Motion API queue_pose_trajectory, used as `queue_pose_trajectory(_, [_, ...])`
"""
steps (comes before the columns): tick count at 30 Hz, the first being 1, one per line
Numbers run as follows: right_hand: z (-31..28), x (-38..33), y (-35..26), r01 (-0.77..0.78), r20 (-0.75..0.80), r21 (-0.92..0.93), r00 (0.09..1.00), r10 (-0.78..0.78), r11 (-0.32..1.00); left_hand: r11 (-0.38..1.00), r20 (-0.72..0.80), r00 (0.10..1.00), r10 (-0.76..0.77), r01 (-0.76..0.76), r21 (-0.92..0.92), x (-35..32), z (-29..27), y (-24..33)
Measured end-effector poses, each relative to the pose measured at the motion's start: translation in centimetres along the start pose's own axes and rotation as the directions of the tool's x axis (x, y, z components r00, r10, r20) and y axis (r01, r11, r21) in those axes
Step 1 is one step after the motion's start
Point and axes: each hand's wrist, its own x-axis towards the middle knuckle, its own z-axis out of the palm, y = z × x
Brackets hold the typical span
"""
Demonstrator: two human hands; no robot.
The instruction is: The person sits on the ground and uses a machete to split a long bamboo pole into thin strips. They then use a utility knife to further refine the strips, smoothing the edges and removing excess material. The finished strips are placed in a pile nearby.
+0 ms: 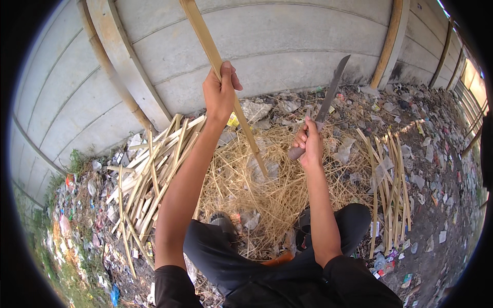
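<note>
Dark trousers fill the 6 o'clock end of this head view, black sleeves on either side, and I'm squatting over a mess of straw-coloured shavings. Something orange pokes out between my legs, too hidden to name.

So, the bamboo-looking strip: it slants from about 11 o'clock down to the middle of the view, lower end among the shavings (can't tell what it's resting on). Left grip is wrapped firmly around it above mid-length. Right grip is closed round the handle of a long knife, blade up towards 1 o'clock, apart from the strip.

Handling, my guess: light, stiff, a bit springy, not really fragile, but it could splinter. Smooth faces might slide in a sweaty palm. I'd hold it by the flat sides, upper half, fingers well away from the blade and the raw edges. The knife probably feels heavier.

More strips: a big messy pile around 9 o'clock and a smaller bundle near 4, both lying loose on the littered ground. Containers? None I can make out holding anything, just crumpled plastic scraps in the dirt. Concrete wall at 12.
</note>
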Motion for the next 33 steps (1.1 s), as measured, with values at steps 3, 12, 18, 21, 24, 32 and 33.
queue_pose_trajectory(3, [-1.8, -0.9, 2.7, -0.048, -0.012, -0.092, 0.999, 0.047, 0.995, 0.999, 0.074, 0.997, -0.03, 0.029, 0.018, -0.3, 0.4, -1.1])
queue_pose_trajectory(12, [-5.0, -5.1, 10.3, -0.248, -0.009, -0.275, 0.967, 0.256, 0.929, 0.96, 0.144, 0.966, 0.217, -0.238, 0.151, 4.7, -0.9, 1.9])
queue_pose_trajectory(18, [-5.8, -8.0, 14.5, -0.33, 0.043, -0.335, 0.93, 0.364, 0.883, 0.894, 0.098, 0.915, 0.392, -0.354, -0.275, 9.2, 0.3, 7.8])
queue_pose_trajectory(21, [-4.6, -9.5, 15.1, -0.366, 0.055, -0.389, 0.907, 0.418, 0.846, 0.876, 0.073, 0.929, 0.362, -0.312, -0.368, 11.0, -0.2, 9.9])
queue_pose_trajectory(24, [-4.8, -10.0, 16.6, -0.406, 0.077, -0.373, 0.883, 0.464, 0.834, 0.901, 0.148, 0.931, 0.334, -0.269, -0.34, 11.3, -0.5, 12.5])
queue_pose_trajectory(32, [-4.2, -9.9, 16.4, -0.395, 0.005, -0.409, 0.901, 0.435, 0.823, 0.955, -0.095, 0.966, 0.239, -0.251, -0.155, 9.2, 3.0, 14.0])
queue_pose_trajectory(33, [-4.0, -9.7, 15.9, -0.366, 0.032, -0.394, 0.911, 0.411, 0.843, 0.954, -0.103, 0.965, 0.24, -0.254, -0.159, 9.3, 3.2, 13.9])
